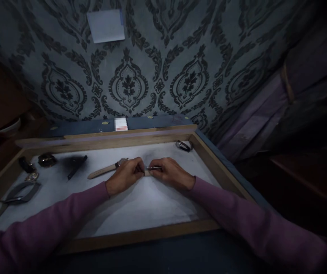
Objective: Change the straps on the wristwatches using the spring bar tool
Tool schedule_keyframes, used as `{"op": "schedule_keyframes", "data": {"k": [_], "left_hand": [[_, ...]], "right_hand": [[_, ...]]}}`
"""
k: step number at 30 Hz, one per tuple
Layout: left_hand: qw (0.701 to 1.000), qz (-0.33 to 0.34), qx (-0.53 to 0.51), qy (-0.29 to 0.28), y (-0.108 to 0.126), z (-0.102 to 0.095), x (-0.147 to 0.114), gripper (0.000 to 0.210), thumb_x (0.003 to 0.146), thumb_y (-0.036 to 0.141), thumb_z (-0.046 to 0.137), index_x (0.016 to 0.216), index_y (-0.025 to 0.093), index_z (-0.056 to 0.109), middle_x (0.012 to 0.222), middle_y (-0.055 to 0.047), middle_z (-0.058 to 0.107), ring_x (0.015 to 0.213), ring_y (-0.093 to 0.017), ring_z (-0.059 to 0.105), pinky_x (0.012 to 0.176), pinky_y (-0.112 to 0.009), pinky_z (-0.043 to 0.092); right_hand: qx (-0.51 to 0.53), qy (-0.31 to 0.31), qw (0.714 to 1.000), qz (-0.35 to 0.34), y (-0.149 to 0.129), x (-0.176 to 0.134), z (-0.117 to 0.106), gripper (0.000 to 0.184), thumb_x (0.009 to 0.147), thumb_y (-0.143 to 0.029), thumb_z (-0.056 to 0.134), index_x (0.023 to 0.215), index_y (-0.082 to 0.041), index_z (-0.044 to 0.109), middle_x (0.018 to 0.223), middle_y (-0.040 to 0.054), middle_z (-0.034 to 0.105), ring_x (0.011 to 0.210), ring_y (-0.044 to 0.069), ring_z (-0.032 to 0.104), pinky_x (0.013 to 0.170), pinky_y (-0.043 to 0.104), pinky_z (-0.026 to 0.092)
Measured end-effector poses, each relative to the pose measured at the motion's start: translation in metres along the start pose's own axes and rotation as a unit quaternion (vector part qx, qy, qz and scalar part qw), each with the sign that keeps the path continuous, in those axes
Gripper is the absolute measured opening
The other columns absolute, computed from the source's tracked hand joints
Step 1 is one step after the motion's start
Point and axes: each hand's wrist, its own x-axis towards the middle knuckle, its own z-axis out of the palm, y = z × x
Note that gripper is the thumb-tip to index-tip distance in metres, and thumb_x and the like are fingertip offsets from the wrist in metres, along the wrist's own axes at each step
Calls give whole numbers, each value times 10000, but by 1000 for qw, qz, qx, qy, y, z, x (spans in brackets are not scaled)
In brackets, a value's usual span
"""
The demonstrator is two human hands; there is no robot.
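Note:
Over the white-lined tray my two hands meet near the middle, both closed. My left hand (pixel 126 175) pinches one end of a short beige watch strap piece (pixel 147 173). In the fingers of my right hand (pixel 172 173) is a slim metal tool (pixel 155 168), its tip pointing toward the left fingertips; its exact kind is not clear. A wristwatch (pixel 121 162) with a beige strap (pixel 102 172) lies partly behind my left hand, its strap stretching out to the left.
A wooden rim (pixel 140 233) surrounds the tray. Several watches lie at its left, among them a grey-strapped one (pixel 21 192) and a dark round one (pixel 46 160), beside a black strip (pixel 77 167). Another watch (pixel 184 145) rests at the far right corner. Patterned wall (pixel 157 68) stands behind.

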Motion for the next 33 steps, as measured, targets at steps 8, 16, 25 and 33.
{"op": "schedule_keyframes", "data": {"k": [8,16,25,33], "left_hand": [[988,-37,-151,-26,-3,-6,-2,120,761,213,541,825,140,611,695,-5,595,629,-110,521,540,-205,360],[940,-106,-318,-66,1,-9,-7,257,752,367,651,828,129,595,748,-53,662,619,-107,569,462,-179,334],[941,-123,-312,-50,5,-18,-6,206,708,303,712,741,122,620,622,-17,657,514,-88,532,449,-188,327],[931,-136,-338,-7,5,-32,-1,194,678,267,721,710,119,600,636,-28,668,503,-76,527,419,-172,280]], "right_hand": [[113,-31,993,13,4,2,-3,125,741,-233,580,658,-158,636,553,-20,533,536,119,443,509,229,297],[242,-67,968,15,6,4,-4,282,724,-422,648,671,-149,598,595,-16,530,550,102,423,492,214,315],[300,-74,951,30,-3,3,-6,217,709,-357,686,711,-142,655,618,-14,592,570,110,490,559,237,369],[316,10,947,51,2,4,-16,214,732,-327,665,817,-131,689,689,6,636,605,117,515,551,232,360]]}}
